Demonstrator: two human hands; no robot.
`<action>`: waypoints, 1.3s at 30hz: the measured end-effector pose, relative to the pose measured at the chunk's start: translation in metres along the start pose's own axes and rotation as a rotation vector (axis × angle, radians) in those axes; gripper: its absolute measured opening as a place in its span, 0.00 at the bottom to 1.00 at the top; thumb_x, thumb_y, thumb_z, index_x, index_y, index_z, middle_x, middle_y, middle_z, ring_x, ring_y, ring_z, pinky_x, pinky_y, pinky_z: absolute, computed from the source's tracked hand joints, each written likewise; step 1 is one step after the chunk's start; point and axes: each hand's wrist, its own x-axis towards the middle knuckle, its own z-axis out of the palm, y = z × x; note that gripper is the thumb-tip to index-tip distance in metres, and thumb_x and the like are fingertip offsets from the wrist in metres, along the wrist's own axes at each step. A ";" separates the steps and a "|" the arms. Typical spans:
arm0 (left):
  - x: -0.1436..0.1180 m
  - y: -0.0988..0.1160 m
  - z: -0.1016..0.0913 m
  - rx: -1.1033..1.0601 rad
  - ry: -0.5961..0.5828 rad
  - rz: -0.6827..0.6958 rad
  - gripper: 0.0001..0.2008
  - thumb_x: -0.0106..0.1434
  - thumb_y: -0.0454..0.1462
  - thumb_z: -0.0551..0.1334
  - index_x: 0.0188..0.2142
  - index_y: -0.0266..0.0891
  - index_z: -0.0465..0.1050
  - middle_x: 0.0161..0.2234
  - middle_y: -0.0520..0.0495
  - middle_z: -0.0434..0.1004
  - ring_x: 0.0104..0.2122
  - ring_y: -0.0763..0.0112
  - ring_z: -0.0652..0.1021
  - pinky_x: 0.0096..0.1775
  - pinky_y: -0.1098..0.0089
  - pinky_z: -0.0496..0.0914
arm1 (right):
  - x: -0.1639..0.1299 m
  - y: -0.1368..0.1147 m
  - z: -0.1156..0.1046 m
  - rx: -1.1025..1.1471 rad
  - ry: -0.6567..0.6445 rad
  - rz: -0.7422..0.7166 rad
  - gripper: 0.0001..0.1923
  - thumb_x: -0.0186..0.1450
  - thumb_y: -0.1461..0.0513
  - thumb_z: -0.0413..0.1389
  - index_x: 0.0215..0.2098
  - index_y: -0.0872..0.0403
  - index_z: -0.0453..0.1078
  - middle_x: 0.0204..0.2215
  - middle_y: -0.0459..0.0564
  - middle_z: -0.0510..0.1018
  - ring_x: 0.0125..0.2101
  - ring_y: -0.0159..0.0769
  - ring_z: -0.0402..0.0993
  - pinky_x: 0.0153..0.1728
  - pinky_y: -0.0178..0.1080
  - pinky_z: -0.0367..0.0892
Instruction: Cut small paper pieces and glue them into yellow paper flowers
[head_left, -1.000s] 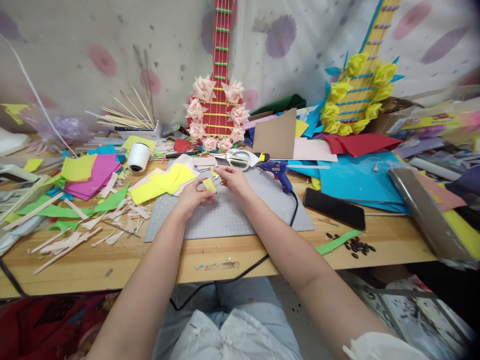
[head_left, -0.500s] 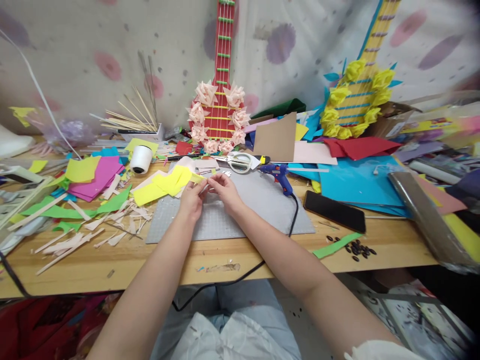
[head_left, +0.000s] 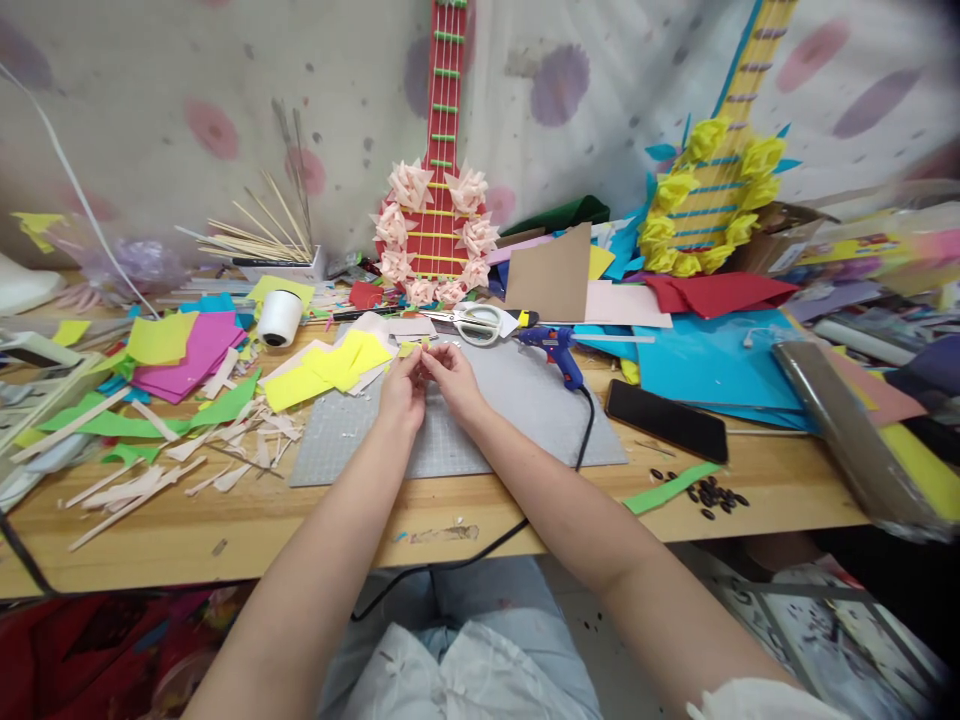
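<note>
Hands [head_left: 406, 392] pinch small yellow paper [head_left: 409, 349]; gridded grey mat [head_left: 444, 448] below

Mat [head_left: 540, 420] is lying mid-tbl [head_left: 187, 540]; L hand [head_left: 405, 385] & R hand [head_left: 454, 380] are hovering over its far-L part, paper piece [head_left: 409, 348] sitting at their tips. Paper sheets [head_left: 330, 368] are overlapping mat's L side; scraps [head_left: 139, 487] are spreading farther L. Glue gun [head_left: 561, 355] is lying at mat's far-R corner, scissors [head_left: 480, 325] just L of it. Phone [head_left: 666, 420] is resting R of mat, w/ beads [head_left: 707, 514] in front. Behind mat, one toy guitar [head_left: 435, 235] is standing, another guitar [head_left: 709, 210] farther R. Back L, sticks [head_left: 262, 240] are poking out of a box [head_left: 304, 268], roll [head_left: 279, 318] sitting in front.
</note>
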 end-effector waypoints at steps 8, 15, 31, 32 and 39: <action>-0.010 -0.006 0.005 -0.050 0.026 0.027 0.10 0.47 0.35 0.64 0.31 0.37 0.68 0.32 0.50 0.76 0.38 0.72 0.75 0.41 0.72 0.67 | -0.013 -0.001 -0.008 -0.371 -0.001 -0.183 0.17 0.54 0.62 0.53 0.42 0.48 0.58 0.27 0.39 0.69 0.28 0.28 0.68 0.33 0.34 0.63; -0.013 -0.004 0.004 -0.063 0.033 0.065 0.12 0.45 0.35 0.65 0.31 0.37 0.68 0.30 0.51 0.75 0.33 0.75 0.75 0.40 0.73 0.66 | -0.016 0.000 -0.002 -0.230 -0.012 -0.144 0.17 0.53 0.63 0.52 0.42 0.48 0.58 0.25 0.39 0.69 0.27 0.28 0.68 0.34 0.34 0.64; -0.020 -0.013 0.005 0.079 -0.018 0.191 0.35 0.46 0.33 0.62 0.56 0.43 0.58 0.31 0.53 0.76 0.35 0.74 0.76 0.42 0.72 0.66 | -0.002 -0.002 -0.007 0.042 0.141 0.064 0.17 0.51 0.53 0.58 0.29 0.51 0.55 0.18 0.37 0.69 0.19 0.26 0.67 0.23 0.31 0.66; -0.021 -0.013 0.004 0.091 -0.035 0.200 0.37 0.46 0.32 0.62 0.57 0.44 0.55 0.32 0.53 0.76 0.37 0.73 0.75 0.43 0.71 0.65 | -0.001 -0.002 -0.008 0.031 0.156 0.061 0.16 0.51 0.54 0.58 0.29 0.52 0.56 0.18 0.37 0.69 0.18 0.26 0.67 0.23 0.31 0.66; -0.026 -0.013 0.000 0.282 -0.198 0.273 0.43 0.46 0.29 0.61 0.60 0.48 0.48 0.51 0.46 0.67 0.47 0.70 0.72 0.48 0.70 0.64 | 0.005 -0.006 -0.019 -0.079 0.231 0.026 0.13 0.52 0.54 0.57 0.28 0.53 0.60 0.17 0.40 0.71 0.18 0.27 0.69 0.21 0.31 0.66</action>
